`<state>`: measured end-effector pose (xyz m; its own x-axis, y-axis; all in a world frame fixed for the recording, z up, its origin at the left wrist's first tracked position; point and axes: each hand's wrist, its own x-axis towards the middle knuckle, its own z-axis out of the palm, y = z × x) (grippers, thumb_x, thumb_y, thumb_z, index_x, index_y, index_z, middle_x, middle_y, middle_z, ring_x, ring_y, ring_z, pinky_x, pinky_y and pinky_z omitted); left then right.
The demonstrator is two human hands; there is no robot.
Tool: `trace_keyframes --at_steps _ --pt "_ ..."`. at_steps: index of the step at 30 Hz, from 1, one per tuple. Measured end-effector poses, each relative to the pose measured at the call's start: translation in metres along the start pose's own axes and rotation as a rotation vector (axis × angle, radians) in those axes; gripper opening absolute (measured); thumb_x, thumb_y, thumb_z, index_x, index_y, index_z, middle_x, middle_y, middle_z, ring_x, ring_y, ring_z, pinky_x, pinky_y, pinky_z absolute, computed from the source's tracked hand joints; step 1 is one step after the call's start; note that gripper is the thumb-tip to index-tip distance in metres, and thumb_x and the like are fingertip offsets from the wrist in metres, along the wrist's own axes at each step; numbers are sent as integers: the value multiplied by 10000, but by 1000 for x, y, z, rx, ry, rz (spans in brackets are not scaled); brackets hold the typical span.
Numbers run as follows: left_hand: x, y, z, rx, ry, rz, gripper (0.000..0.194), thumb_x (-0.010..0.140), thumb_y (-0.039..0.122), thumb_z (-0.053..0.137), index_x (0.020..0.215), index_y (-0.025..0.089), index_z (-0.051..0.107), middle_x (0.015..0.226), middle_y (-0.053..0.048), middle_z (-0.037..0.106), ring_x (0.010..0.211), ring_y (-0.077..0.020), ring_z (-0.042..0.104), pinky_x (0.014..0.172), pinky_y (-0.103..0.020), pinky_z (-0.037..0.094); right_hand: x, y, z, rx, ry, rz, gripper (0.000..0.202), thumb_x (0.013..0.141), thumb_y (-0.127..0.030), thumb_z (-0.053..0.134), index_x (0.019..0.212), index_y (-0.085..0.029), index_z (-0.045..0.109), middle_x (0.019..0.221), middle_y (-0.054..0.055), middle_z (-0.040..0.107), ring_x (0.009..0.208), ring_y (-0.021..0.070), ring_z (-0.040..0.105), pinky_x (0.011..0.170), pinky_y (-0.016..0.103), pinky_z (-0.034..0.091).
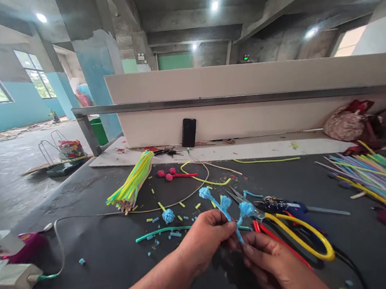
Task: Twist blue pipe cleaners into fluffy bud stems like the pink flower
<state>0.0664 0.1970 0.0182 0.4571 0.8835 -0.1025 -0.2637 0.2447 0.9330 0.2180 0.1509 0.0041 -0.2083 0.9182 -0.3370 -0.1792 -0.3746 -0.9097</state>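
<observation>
My left hand (pixel 209 235) pinches a blue pipe-cleaner flower sprig (pixel 216 202) between thumb and fingers. Two fluffy blue heads stick up beyond it. Close beside it, my right hand (pixel 272 260) grips the lower end of a blue stem that carries another blue flower head (pixel 245 209). Whether the two stems are joined is hidden by the fingers. Just right of my hands lie yellow-handled scissors (pixel 323 241), red-handled pliers (pixel 282 242) and a dark blue glue gun (pixel 295 207) with a clear glue stick. A loose blue ball (pixel 168 216) on a yellow-green stem lies left of them.
Bundles of pipe cleaners lie at left (pixel 135 179) and right (pixel 377 176). A red sprig (pixel 174 175), a green stem (pixel 162 231) and small cut bits are scattered between. A phone (pixel 189 132) leans on the back board. A cable runs to a white plug (pixel 16 277).
</observation>
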Motion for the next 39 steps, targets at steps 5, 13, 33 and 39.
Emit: trace_keyframes --at_steps 5,13,33,39 --pt "-1 -2 -1 -10 -49 7 285 701 391 681 679 133 561 572 0 573 503 -93 507 526 -225 392 -1 1 -1 54 -8 -37 343 651 -441 756 736 -171 562 554 -62 515 372 16 290 345 157 150" --pt "5 2 -4 -115 193 96 281 700 390 683 716 142 551 597 17 559 479 -74 493 491 -202 355 -7 -2 -1 146 12 -9 273 715 -366 734 744 -171 544 562 -56 534 376 12 310 361 155 137" --pt "9 3 -13 -387 316 156 249 720 356 663 818 137 598 747 -29 614 614 -112 565 565 -215 426 -9 -7 -7 346 -192 9 131 793 -274 685 802 -161 621 541 -73 440 373 -6 179 341 127 106" --pt "4 7 -9 -379 93 91 511 755 613 548 855 120 641 754 -64 630 663 -151 584 638 -263 461 -8 -6 -6 195 -117 -7 197 778 -340 683 790 -167 590 527 -82 434 365 -3 185 347 141 83"
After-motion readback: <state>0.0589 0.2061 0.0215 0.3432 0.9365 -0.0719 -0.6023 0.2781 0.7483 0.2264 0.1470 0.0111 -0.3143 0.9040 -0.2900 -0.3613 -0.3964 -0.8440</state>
